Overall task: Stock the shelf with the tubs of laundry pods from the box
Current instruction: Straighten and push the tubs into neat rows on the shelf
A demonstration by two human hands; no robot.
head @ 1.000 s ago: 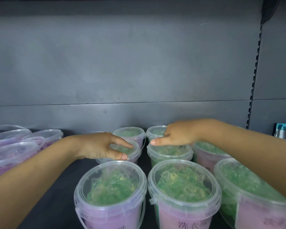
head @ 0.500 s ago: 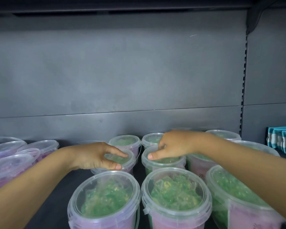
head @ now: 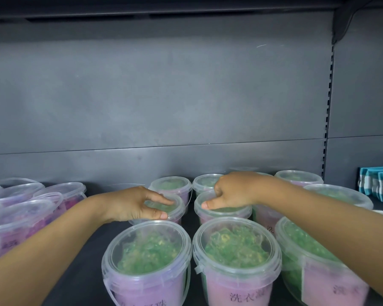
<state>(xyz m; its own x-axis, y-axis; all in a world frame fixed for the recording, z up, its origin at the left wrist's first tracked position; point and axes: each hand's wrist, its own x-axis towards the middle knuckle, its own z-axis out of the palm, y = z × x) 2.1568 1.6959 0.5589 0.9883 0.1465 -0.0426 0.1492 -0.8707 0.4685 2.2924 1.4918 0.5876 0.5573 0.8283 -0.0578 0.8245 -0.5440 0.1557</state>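
Left hand: the left hand (head: 133, 204) is reaching in from the lower left, its bare forearm sloping up over the dark shelf deck (head: 82, 277); the wrist is running nearly straight and the palm is facing down and to the right

Left grip: it is gripping the clear lid of the second-row left tub (head: 174, 209); the thumb is pressing on the near rim, the index finger is lying across the top, and the other fingers are curling out of sight behind

Right hand: the right hand (head: 232, 193) is coming in from the lower right, the forearm crossing above the front right tub (head: 314, 257); the wrist is bending down so that the knuckles are standing highest

Right grip: it is holding the second-row middle tub (head: 228, 212) by its lid; the fingers are curling over the far side and the thumb is stretching left along the near rim

Held tubs: both are standing upright on the deck, side by side with a narrow gap between them; green pods are showing through the lids

Front row: the front left tub (head: 146, 250) and front middle tub (head: 237, 246) are standing just nearer the camera, their pinkish walls bearing printed characters

Back row: more green-pod tubs (head: 170, 186) are sitting near the grey back panel (head: 164, 96)

Left side: purple-pod tubs (head: 20, 208) are clustering apart from the green ones

Right side: teal-and-white striped packs (head: 378, 186) are lying beyond the slotted upright (head: 328, 107)
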